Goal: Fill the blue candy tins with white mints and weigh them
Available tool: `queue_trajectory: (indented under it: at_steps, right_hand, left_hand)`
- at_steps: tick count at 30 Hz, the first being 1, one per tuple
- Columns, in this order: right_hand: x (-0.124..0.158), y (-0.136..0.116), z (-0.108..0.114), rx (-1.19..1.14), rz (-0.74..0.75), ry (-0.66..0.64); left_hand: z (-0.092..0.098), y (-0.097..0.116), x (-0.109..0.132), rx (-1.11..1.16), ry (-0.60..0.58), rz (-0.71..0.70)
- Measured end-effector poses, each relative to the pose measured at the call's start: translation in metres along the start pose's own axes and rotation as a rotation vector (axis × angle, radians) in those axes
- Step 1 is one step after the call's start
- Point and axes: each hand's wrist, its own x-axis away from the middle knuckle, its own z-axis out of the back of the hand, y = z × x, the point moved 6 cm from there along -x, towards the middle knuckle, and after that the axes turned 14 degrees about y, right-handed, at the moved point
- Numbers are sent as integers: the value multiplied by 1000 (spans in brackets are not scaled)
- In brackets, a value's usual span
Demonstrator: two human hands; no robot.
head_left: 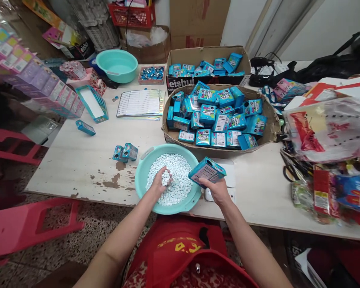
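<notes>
My left hand [159,183] is inside a teal basin [144,170] of small white candies [180,176], its fingers curled round a handful of them. My right hand [217,189] grips a small blue box [207,171] with its top end open, tilted just over the basin's right rim. Behind the basin stands a wide cardboard tray [168,138] heaped with several more blue boxes [219,116].
Two small blue boxes [125,152] and one lone box [85,127] lie left on the white table [87,160]. Further back are a second teal basin [117,65], a lined sheet [140,103], and a carton of blue boxes [208,66]. Plastic bags [330,132] crowd the right; red stools [24,228] stand left.
</notes>
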Motion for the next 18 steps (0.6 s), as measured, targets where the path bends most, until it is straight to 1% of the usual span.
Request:
queue_trajectory:
  at_steps: [2,5,7,9,11,13,15,18]
  right_hand:
    - [2,-2,-13,73,61,-1]
    - [12,-3,-34,233,223,-42]
    - [21,-1,-48,359,341,-88]
    - [28,3,-59,470,446,-127]
    - [33,5,-67,549,540,-140]
    - [36,6,-72,608,603,-144]
    - [36,5,-73,653,622,-138]
    - [36,4,-73,688,609,-128]
  left_hand:
    - [-7,14,15,37,-40,-37]
    - [-21,38,49,128,-140,-143]
    - [-31,50,70,184,-179,-253]
    - [-37,58,85,221,-172,-409]
    - [-39,60,90,233,-121,-558]
    - [-39,58,89,221,-59,-630]
    - [-39,55,85,213,-26,-643]
    - [-38,54,80,215,-8,-637]
